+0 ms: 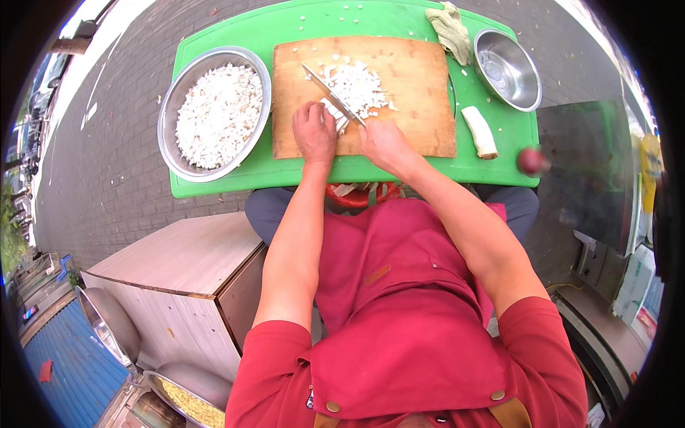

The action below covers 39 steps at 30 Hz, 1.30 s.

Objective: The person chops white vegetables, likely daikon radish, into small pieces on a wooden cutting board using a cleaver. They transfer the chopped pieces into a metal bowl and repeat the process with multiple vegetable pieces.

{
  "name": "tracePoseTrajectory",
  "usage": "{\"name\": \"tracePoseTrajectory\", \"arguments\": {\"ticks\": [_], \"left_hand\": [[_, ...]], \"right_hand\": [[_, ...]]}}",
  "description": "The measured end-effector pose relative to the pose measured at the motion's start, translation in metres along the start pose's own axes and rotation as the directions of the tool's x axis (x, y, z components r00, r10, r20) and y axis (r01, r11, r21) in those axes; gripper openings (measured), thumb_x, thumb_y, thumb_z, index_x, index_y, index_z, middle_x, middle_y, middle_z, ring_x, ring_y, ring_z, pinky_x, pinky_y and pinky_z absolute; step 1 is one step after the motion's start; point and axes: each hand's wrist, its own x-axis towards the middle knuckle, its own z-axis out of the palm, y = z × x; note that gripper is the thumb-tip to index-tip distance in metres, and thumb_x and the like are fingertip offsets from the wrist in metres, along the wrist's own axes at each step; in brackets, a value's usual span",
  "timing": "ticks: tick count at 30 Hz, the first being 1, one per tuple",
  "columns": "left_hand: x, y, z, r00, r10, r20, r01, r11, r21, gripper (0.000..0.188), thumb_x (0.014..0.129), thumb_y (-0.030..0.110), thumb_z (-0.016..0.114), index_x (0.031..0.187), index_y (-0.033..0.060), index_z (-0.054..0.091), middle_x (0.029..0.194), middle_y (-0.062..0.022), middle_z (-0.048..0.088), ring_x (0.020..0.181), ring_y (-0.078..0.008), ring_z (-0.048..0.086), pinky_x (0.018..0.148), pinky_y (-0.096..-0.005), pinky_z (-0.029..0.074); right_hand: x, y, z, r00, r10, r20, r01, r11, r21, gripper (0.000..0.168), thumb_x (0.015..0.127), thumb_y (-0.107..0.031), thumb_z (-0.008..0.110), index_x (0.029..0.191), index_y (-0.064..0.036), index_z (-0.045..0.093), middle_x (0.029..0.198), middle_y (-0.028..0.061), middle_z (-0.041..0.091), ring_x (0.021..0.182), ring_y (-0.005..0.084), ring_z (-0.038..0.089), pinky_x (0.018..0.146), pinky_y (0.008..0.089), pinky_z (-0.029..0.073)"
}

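A wooden cutting board lies on a green table. My right hand grips a kitchen knife, its blade angled up and to the left across the board. Close beside the blade, the fingers of my left hand press down on white strips, apparently mushroom, partly hidden by the hand and knife. Beyond the blade spreads a loose pile of white diced pieces. To the left, a large steel bowl holds many similar diced pieces.
A second steel bowl and a crumpled greenish cloth are at the back right. Nearer lies a thick white mushroom stem, with a blurred dark-red round object at the corner. A red container with scraps sits below the table edge. Left stands a wooden cabinet.
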Motion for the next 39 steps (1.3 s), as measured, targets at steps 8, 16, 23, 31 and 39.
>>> {"name": "tracePoseTrajectory", "arguments": {"ticks": [8,16,23,31,39], "left_hand": [[0.001,0.000,-0.003,0.999,-0.021,-0.026,0.021,1.000,-0.009,0.013,0.092,0.011,0.067,0.103,0.0043,0.066,0.105,-0.0145,0.066,0.101,-0.0368,0.060,0.090,-0.0464,0.048],[0.003,-0.002,0.001,0.996,0.036,-0.080,-0.037,0.999,-0.007,0.009,0.091,0.009,0.068,0.098,0.0053,0.066,0.104,-0.0140,0.066,0.097,-0.0363,0.060,0.086,-0.0468,0.049],[-0.004,-0.003,0.001,0.996,-0.027,-0.088,0.025,0.999,-0.022,0.012,0.089,0.011,0.070,0.098,0.0048,0.064,0.105,-0.0146,0.065,0.098,-0.0372,0.061,0.086,-0.0479,0.050],[-0.001,-0.003,0.004,0.996,-0.046,-0.073,0.045,0.999,-0.026,0.015,0.088,0.011,0.071,0.098,0.0049,0.062,0.106,-0.0136,0.063,0.100,-0.0367,0.061,0.086,-0.0481,0.050],[0.001,-0.005,0.007,0.995,-0.079,-0.062,0.079,0.997,0.000,0.014,0.088,0.011,0.070,0.096,0.0048,0.060,0.102,-0.0143,0.062,0.096,-0.0368,0.061,0.084,-0.0477,0.050]], "right_hand": [[-0.036,-0.011,-0.012,0.993,-0.092,0.072,0.105,0.973,-0.206,0.024,0.096,-0.015,0.055,0.081,0.000,0.066,0.080,0.0255,0.067,0.079,0.0447,0.070,0.071,0.0527,0.058],[0.003,0.004,0.003,0.977,-0.127,0.171,0.171,0.948,-0.268,0.024,0.097,-0.015,0.057,0.083,0.002,0.068,0.078,0.0237,0.066,0.077,0.0433,0.070,0.068,0.0500,0.059],[-0.018,-0.002,-0.006,0.963,-0.256,0.085,0.269,0.903,-0.334,0.016,0.096,-0.008,0.056,0.090,0.002,0.067,0.081,0.0214,0.064,0.070,0.0391,0.068,0.063,0.0486,0.057],[-0.028,-0.002,-0.002,0.979,-0.154,0.134,0.183,0.955,-0.233,0.024,0.096,-0.008,0.052,0.082,0.006,0.066,0.080,0.0299,0.066,0.077,0.0488,0.068,0.070,0.0544,0.057],[0.008,-0.018,0.000,0.993,-0.114,0.031,0.117,0.987,-0.113,0.028,0.098,-0.011,0.052,0.082,0.006,0.066,0.078,0.0311,0.066,0.078,0.0501,0.068,0.072,0.0561,0.056]]}}
